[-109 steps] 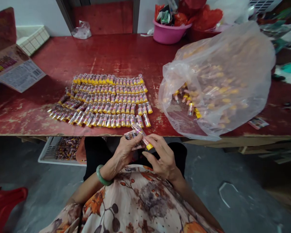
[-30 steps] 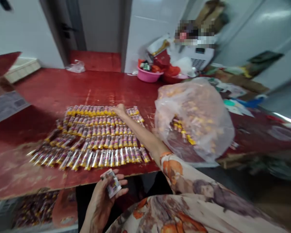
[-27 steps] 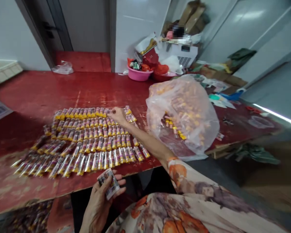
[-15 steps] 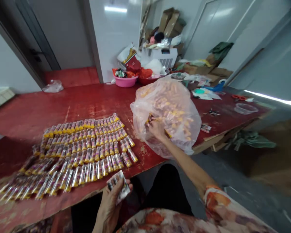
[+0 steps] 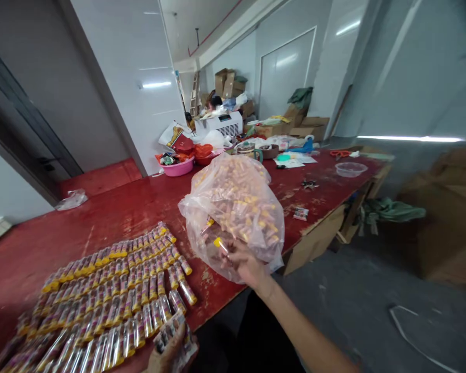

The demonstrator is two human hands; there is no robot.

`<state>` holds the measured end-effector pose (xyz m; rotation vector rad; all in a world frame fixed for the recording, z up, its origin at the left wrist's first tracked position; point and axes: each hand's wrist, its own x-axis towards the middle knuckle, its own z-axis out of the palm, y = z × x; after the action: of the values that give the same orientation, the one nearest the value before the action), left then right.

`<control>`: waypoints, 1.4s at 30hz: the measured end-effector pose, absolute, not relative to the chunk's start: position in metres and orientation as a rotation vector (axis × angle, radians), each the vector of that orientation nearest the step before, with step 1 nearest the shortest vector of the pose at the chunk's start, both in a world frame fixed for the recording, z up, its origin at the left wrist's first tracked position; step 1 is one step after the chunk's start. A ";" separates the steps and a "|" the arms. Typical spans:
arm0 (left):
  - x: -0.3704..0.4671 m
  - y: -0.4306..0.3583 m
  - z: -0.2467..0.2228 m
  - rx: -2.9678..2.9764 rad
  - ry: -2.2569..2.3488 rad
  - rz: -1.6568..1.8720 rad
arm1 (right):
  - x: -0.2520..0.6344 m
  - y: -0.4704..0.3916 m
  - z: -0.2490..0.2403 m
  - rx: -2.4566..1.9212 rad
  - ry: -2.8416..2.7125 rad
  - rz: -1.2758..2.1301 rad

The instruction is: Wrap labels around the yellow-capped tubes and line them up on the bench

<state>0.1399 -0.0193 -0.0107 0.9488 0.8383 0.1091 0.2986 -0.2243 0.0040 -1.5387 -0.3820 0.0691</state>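
Observation:
My left hand (image 5: 166, 358) is closed around a small clear packet with dark printing (image 5: 169, 330), low at the table's front edge. My right hand (image 5: 245, 260) is at the open mouth of a large translucent plastic bag (image 5: 189, 207) and grips a small tube with a yellow end (image 5: 222, 245). Many similar yellow-and-pink tubes show through the bag's film. To the left, clear-wrapped tubes with yellow ends (image 5: 131, 303) lie side by side in several slanting rows. My left hand is right beside the nearest row.
The red table (image 5: 139, 199) is worn along its front edge. Behind the bag stand a pink basin (image 5: 178, 167) and a white machine (image 5: 219, 124). At right are a small packet (image 5: 300, 213), a clear plastic dish (image 5: 351, 169) and red-handled scissors (image 5: 339, 154). Cardboard boxes stand beyond.
My right hand has drawn back from inside the bag's mouth, and a yellow-ended tube now shows in its fingers. My left hand still holds the packet. The view has turned to the right.

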 end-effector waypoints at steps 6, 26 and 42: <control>0.148 -0.052 0.011 1.060 0.736 0.073 | 0.214 -0.209 0.002 -0.712 -0.153 0.461; 0.153 -0.060 -0.002 1.171 0.695 -0.126 | 0.199 -0.219 -0.005 -0.895 -0.187 0.449; 0.162 -0.085 0.028 1.002 0.511 0.040 | 0.188 -0.252 0.000 -1.043 -0.178 0.353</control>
<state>0.1619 -0.0845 0.0284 1.0018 0.5114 0.0400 0.1876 -0.2516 -0.0003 -1.0429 -0.1781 0.3526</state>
